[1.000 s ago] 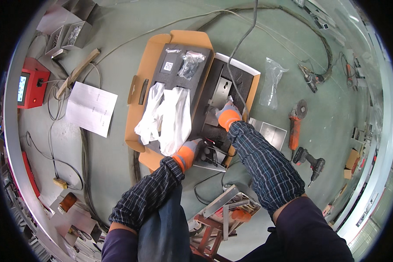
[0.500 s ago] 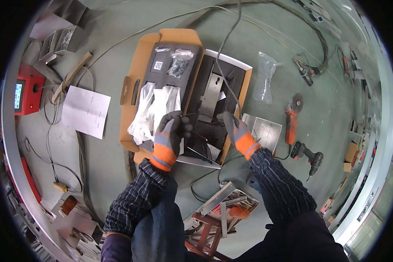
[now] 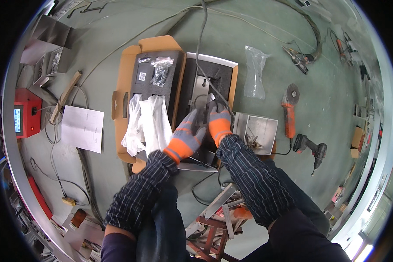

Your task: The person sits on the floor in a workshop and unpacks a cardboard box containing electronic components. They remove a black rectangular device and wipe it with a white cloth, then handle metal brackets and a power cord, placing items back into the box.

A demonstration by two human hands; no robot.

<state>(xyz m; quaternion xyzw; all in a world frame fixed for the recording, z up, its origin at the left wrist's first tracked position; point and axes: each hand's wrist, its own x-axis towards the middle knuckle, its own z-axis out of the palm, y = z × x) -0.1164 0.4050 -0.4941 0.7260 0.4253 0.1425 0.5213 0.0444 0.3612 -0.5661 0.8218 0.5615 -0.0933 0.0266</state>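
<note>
My left hand (image 3: 186, 136) and my right hand (image 3: 218, 122), both in grey and orange gloves, are close together over the right half of an open cardboard box (image 3: 234, 85). Their fingers are bent around a thin black cable, which loops up just beyond the fingertips; the exact grip is partly hidden. Under the fingers lies a silver metal plate (image 3: 200, 86) with a keyhole slot, set in dark foam. Beside my left hand, white wrapping (image 3: 155, 120) spreads over the foam of the lid half. A clear bag of small parts (image 3: 162, 70) sits farther up that foam.
A thick grey cable (image 3: 199, 39) hangs in front of the box. On the right lie a clear plastic bag (image 3: 255, 72), a metal tray (image 3: 266, 131) of small parts, an angle grinder (image 3: 289, 113) and a drill (image 3: 311, 150). Left stand a paper sheet (image 3: 83, 126) and red device (image 3: 28, 113).
Both hands have come together and moved farther into the box, above the metal plate. The cable stretched between them is now bunched into a loop. The view has shifted slightly.
</note>
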